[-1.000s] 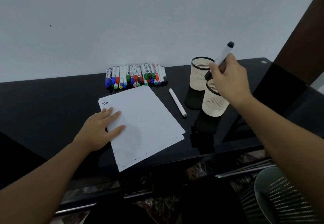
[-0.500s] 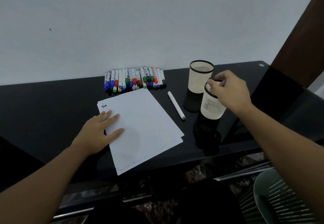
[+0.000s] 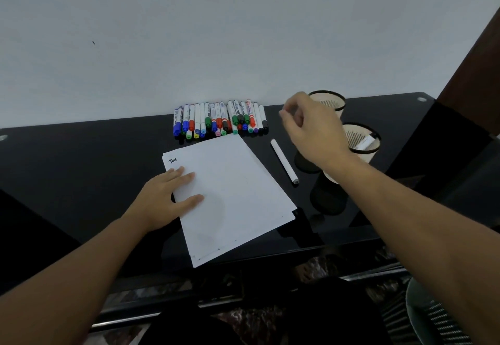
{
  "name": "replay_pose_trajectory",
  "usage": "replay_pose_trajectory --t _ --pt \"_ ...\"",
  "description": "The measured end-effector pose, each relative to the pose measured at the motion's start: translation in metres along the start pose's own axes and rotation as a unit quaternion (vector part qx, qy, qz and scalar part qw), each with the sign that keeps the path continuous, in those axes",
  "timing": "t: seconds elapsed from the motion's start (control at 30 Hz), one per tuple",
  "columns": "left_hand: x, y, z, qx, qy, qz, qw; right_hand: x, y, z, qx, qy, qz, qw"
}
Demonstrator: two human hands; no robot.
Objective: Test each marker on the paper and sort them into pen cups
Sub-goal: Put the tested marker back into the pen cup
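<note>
Roughly twenty capped markers [image 3: 220, 119] lie side by side in one row along the far edge of the desk [image 3: 81, 169], against the wall; I cannot count them exactly where they overlap. Their caps are blue, green, red, black, yellow, pink and purple. Printing runs along several barrels, but it is too small for me to read. One more marker, the loose white marker [image 3: 284, 160], lies alone on the desk between the paper [image 3: 238, 196] and the cups. The paper is a small stack of white sheets, set at a slant near the front edge, and the top sheet has a short black scribble that looks like "Test" in its far left corner.

Two pale mesh pen cups with dark rims stand toward the right end of the desk. The far cup [image 3: 331, 101] is partly hidden behind my right hand [image 3: 313, 131]. The near cup [image 3: 362, 139] holds one marker, leaning inside. My right hand hangs in the air above the desk, between the row and the cups, fingers loosely curled and holding nothing. My left hand [image 3: 167, 196] lies flat on the left part of the paper, fingers straight and pressing it down. A mesh chair back [image 3: 443, 317] shows below the front right corner.
</note>
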State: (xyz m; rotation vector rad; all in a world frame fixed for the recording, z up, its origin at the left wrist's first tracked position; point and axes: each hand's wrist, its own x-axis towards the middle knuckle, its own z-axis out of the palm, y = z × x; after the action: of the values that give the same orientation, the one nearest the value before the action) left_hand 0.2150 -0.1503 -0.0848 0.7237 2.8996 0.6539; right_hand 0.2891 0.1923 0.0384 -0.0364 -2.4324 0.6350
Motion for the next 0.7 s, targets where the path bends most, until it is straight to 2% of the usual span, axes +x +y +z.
replay_pose_trajectory --t 0.1,0.27,0.43,0.7 --pt "0.000 0.002 0.000 0.010 0.003 0.002 1.000 0.002 0.000 0.039 -0.003 -0.077 0.001 0.997" --pt "-0.003 -0.001 0.005 0.013 0.025 0.010 1.000 0.016 0.027 0.099 -0.024 -0.180 0.073 0.981" --pt "-0.002 -0.011 0.010 0.008 0.053 0.018 0.998 0.046 0.058 0.131 -0.052 -0.193 0.107 0.974" --pt "0.004 -0.016 0.011 0.018 0.053 0.015 0.998 0.074 0.082 0.156 -0.102 -0.232 0.129 0.959"
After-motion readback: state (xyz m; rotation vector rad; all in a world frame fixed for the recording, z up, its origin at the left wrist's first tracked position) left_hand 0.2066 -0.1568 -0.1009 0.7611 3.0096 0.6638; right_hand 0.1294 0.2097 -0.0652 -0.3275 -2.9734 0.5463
